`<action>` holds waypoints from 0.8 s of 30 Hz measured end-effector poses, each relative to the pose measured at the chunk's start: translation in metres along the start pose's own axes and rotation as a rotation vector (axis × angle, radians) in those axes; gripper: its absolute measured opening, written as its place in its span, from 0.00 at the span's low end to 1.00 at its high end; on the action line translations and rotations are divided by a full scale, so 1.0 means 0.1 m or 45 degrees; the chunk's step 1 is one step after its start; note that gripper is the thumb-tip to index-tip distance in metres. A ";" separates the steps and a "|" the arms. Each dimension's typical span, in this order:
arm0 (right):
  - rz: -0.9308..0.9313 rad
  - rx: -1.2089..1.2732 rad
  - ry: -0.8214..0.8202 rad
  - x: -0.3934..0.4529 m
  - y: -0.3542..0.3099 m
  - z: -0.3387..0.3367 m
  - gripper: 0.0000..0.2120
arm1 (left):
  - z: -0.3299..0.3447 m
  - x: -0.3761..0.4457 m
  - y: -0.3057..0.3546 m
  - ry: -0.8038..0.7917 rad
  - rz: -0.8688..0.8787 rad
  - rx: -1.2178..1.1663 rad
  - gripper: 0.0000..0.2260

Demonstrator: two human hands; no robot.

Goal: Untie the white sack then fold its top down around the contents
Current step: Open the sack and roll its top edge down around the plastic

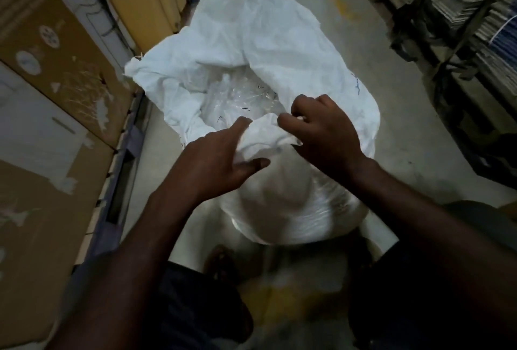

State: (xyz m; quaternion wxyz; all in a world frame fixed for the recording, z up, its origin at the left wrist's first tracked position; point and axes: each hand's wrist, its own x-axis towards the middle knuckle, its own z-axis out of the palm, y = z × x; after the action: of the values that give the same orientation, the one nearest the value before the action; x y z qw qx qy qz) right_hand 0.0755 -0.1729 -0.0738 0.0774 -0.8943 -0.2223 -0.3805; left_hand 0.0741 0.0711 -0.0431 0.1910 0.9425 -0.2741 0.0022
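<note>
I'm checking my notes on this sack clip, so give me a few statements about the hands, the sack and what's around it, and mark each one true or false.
1. The white sack is open at the top. True.
2. Both hands grip the near rim of the sack. True: the left hand and the right hand hold bunched fabric there.
3. The sack is empty. False: clear plastic shows inside.
4. The sack stands on a table. False: it stands on the concrete floor.
5. Cardboard boxes stand on the person's left. True.
</note>
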 end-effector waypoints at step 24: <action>0.073 -0.040 0.151 0.06 0.20 -0.37 0.11 | 0.17 0.40 0.06 0.875 0.271 0.104 0.20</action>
State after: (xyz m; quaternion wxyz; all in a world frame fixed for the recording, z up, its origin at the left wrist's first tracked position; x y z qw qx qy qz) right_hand 0.0647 -0.2004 -0.0434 0.0873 -0.8774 -0.1855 -0.4338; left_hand 0.1032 0.0401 -0.0524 0.2329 0.8598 -0.2900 0.3499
